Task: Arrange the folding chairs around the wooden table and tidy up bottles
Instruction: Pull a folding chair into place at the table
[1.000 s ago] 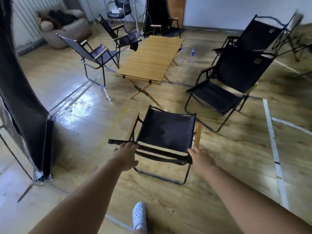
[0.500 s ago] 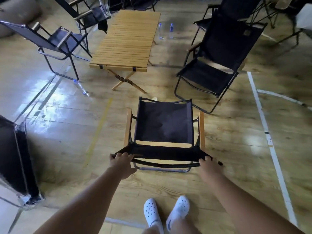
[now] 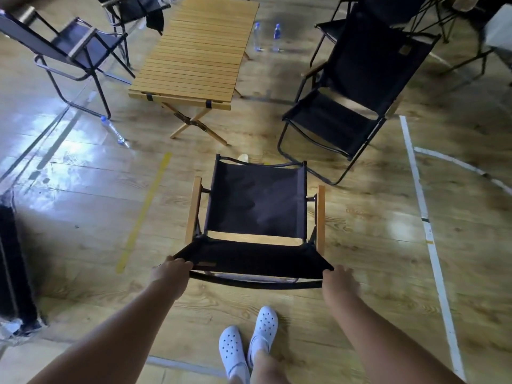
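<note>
A black folding chair (image 3: 256, 202) with wooden armrests stands right in front of me, facing the slatted wooden table (image 3: 198, 51). My left hand (image 3: 169, 273) grips the left end of its backrest top and my right hand (image 3: 336, 281) grips the right end. Another black folding chair (image 3: 357, 87) stands to the right of the table and one more chair (image 3: 69, 49) to its left. Two water bottles (image 3: 267, 37) stand on the floor beyond the table's right side. A third bottle (image 3: 113, 131) lies on the floor at the left.
My feet in white clogs (image 3: 248, 340) stand just behind the chair. A dark fabric-covered stand (image 3: 13, 261) fills the left edge. More chairs (image 3: 410, 12) crowd the far right. White lines (image 3: 424, 217) and yellow tape (image 3: 144, 214) mark the wooden floor.
The chair has come closer to me and squared up toward the table, and my view has tilted down. Both hands have kept their hold on the backrest.
</note>
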`<state>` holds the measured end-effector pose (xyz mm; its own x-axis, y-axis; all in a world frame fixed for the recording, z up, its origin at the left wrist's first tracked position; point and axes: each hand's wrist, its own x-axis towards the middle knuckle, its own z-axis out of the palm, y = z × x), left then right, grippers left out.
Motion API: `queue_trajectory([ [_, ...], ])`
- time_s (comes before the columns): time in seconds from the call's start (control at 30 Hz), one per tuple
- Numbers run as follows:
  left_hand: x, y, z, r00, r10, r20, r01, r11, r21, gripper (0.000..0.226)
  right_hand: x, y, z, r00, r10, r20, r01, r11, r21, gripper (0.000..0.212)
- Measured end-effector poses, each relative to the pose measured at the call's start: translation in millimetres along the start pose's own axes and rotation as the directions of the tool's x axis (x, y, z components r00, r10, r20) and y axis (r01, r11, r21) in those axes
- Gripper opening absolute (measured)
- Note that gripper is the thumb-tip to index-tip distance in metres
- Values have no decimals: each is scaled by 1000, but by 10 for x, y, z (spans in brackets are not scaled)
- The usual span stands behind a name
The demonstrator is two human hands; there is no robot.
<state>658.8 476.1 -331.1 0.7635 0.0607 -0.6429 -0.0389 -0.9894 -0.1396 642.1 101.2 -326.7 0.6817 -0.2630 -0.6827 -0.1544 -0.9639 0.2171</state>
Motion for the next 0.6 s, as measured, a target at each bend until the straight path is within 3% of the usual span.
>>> queue_trajectory([
  [0.37,37,-52,-69,999,-37,-29,36,998,-45,29,135,-27,-103,997,-77,17,78,992,-100,41],
  [0.53,37,-110,-190,996,-91,1,91,993,-78,36,234,58,-196,980,-176,88,178,984,-11,39],
  [0.6,24,-133,-181,990,-144,-2,143,984,-103,37,264,67,-252,974,-172,145,169,985,33,49],
])
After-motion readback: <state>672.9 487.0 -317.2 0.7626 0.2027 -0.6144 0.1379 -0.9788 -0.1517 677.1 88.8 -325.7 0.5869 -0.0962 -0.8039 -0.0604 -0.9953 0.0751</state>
